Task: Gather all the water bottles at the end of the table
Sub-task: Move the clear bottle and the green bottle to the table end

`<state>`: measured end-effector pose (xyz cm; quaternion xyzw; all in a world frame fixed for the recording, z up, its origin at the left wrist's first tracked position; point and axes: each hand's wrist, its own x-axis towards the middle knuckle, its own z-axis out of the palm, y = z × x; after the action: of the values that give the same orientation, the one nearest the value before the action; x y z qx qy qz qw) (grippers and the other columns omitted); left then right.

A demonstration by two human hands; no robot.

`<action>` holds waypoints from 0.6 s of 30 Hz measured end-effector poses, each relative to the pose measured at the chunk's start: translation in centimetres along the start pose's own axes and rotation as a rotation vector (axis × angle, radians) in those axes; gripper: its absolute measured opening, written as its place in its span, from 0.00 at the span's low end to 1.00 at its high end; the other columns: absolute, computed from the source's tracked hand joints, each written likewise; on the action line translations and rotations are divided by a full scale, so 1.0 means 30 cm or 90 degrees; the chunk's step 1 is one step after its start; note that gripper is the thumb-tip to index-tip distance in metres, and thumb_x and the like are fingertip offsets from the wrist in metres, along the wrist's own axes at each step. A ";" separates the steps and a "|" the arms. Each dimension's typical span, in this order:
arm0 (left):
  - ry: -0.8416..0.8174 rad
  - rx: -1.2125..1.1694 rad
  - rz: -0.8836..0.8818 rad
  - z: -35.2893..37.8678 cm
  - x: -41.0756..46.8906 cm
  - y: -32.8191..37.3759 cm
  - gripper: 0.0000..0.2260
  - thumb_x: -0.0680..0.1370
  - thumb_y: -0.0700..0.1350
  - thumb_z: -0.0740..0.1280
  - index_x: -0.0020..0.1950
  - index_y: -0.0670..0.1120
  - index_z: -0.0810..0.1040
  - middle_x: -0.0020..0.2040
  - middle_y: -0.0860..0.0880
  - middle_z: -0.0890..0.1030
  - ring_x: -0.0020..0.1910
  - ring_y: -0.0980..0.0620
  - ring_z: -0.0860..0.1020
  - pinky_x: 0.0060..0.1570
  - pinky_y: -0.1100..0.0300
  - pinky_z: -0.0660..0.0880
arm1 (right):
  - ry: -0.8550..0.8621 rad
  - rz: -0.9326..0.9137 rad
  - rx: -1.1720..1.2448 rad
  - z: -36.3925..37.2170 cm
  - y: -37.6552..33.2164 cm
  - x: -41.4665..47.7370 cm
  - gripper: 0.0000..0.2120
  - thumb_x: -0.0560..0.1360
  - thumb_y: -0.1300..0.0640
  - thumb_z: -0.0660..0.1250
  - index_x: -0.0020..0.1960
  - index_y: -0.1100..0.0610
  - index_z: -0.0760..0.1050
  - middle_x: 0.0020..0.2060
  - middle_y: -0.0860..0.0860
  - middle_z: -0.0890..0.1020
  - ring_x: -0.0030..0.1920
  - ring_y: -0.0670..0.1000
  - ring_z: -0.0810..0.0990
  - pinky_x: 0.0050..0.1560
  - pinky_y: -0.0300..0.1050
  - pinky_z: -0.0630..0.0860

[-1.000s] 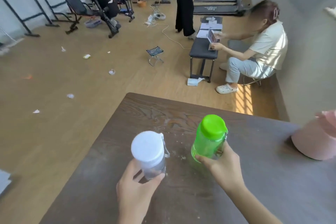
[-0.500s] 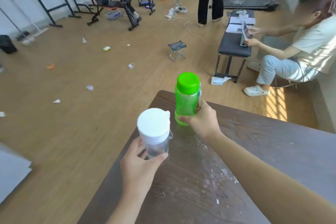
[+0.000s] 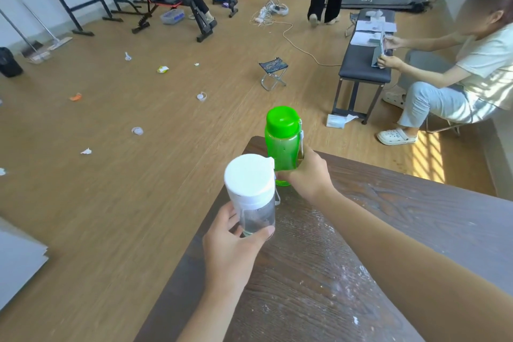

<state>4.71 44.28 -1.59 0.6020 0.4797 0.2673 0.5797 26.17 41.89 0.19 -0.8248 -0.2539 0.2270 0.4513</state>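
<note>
At the table's far corner, the right hand grasps the green bottle; the left hand grips the clear bottle, likely set beside it next.

Translucent bright green plastic bottle: glossy body, smooth opaque green cap. Clear plastic bottle with matt white cap: see-through, shiny wall. Dark brown wood-grain table top: matt, grain lines plain, scuffed with whitish smears and flecks. Light wood-look floor: smooth, slight sheen.
</note>
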 end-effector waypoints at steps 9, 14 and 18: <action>-0.056 0.044 0.008 -0.019 -0.029 0.011 0.37 0.64 0.49 0.85 0.71 0.58 0.79 0.67 0.59 0.85 0.69 0.58 0.82 0.73 0.52 0.77 | 0.017 0.000 -0.010 0.022 -0.002 0.046 0.28 0.66 0.51 0.82 0.62 0.57 0.76 0.55 0.52 0.85 0.55 0.54 0.83 0.52 0.47 0.79; 0.064 0.294 -0.011 -0.048 -0.137 -0.017 0.17 0.69 0.49 0.84 0.51 0.57 0.79 0.45 0.55 0.83 0.44 0.56 0.82 0.49 0.56 0.78 | -0.015 -0.001 -0.009 -0.017 0.027 -0.003 0.28 0.70 0.58 0.80 0.68 0.55 0.75 0.58 0.51 0.83 0.57 0.52 0.80 0.55 0.43 0.73; -0.094 0.319 -0.015 0.017 -0.220 -0.023 0.07 0.75 0.47 0.79 0.39 0.55 0.84 0.36 0.64 0.84 0.31 0.61 0.80 0.35 0.69 0.73 | 0.000 0.007 -0.027 -0.133 0.123 -0.117 0.21 0.74 0.62 0.76 0.65 0.58 0.79 0.52 0.47 0.81 0.55 0.48 0.80 0.60 0.39 0.75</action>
<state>2.34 38.12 -0.81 0.7389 0.4944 0.0889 0.4492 26.67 35.48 -0.54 -0.8357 -0.2538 0.2239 0.4326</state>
